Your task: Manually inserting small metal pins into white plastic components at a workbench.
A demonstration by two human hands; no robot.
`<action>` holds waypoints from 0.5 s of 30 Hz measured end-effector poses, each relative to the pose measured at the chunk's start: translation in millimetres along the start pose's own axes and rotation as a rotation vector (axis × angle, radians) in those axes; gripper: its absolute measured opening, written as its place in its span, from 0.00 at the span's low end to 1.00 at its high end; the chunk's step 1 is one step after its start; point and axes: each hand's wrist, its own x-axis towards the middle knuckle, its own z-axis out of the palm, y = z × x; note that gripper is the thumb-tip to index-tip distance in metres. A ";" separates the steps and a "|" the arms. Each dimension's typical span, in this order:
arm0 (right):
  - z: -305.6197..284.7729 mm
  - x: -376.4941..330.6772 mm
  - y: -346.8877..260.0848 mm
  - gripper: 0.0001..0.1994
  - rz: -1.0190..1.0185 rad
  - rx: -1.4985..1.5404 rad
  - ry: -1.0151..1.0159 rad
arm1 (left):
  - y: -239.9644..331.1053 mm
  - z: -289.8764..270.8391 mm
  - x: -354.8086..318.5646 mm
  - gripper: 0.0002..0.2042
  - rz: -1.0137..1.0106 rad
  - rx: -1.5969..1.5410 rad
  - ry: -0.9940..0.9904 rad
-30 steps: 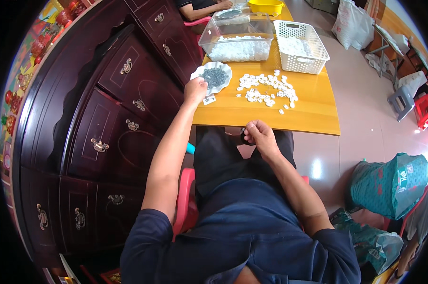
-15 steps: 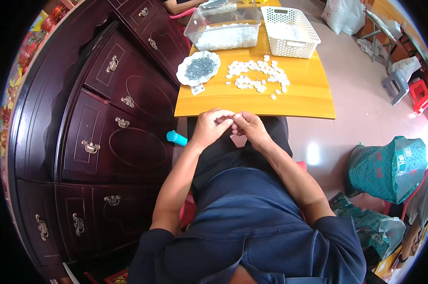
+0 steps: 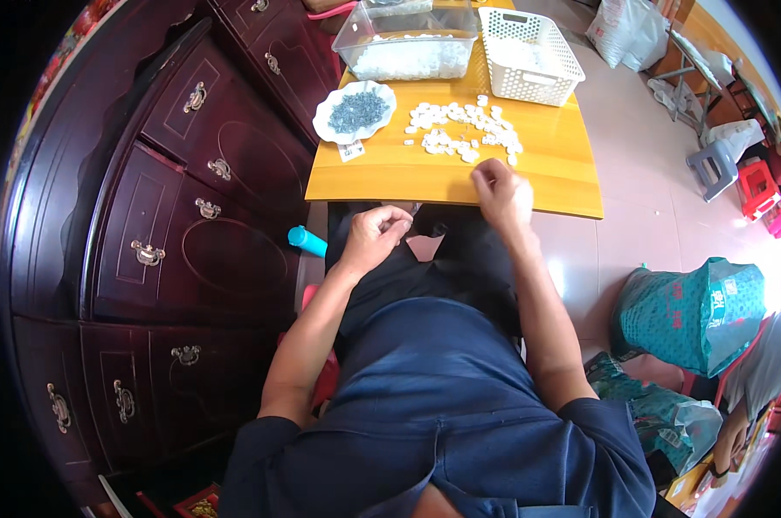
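Note:
Over my lap, just off the table's near edge, my left hand (image 3: 376,237) is closed with thumb and fingertips pinched together. Whatever it pinches is too small to make out. My right hand (image 3: 504,198) reaches over the table's near edge, its fingers curled in and slightly blurred. What its fingertips may hold is hidden. Just beyond them lies a loose spread of small white plastic pieces (image 3: 459,129), round and oblong. To their left stands a white scalloped dish (image 3: 319,121) filled with small dark grey-blue bits (image 3: 358,112).
On the orange table (image 3: 390,177) stand a clear bin (image 3: 343,47) of white pieces and a white perforated basket (image 3: 537,90). Dark wooden drawers (image 3: 235,268) line the left, beside a turquoise bottle (image 3: 307,241). Teal sacks (image 3: 688,315) and a person's arm (image 3: 731,440) are at right.
My hands were together over my lap and have parted. The right moved forward and right over the table edge toward the white pieces; the left stayed over my lap. The view shifted slightly.

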 end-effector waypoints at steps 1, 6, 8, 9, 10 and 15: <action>-7.0 6.2 5.0 0.07 -0.023 -0.134 0.026 | -3.1 -0.6 -2.0 0.05 -0.018 -0.027 -0.004; -15.2 24.6 22.9 0.09 0.030 -0.352 -0.029 | -8.3 4.1 -5.7 0.05 -0.053 -0.068 -0.035; -12.2 26.2 24.4 0.09 0.042 -0.374 -0.049 | -10.9 6.5 -6.0 0.05 -0.063 -0.091 -0.071; -10.6 26.6 25.4 0.09 0.056 -0.398 -0.068 | -10.9 6.5 -6.0 0.05 -0.064 -0.090 -0.071; -8.8 27.2 26.4 0.09 0.058 -0.397 -0.068 | -10.9 6.4 -6.0 0.05 -0.055 -0.078 -0.073; -3.4 27.7 29.0 0.10 0.035 -0.414 -0.107 | -10.8 5.2 -6.6 0.05 -0.051 -0.049 -0.072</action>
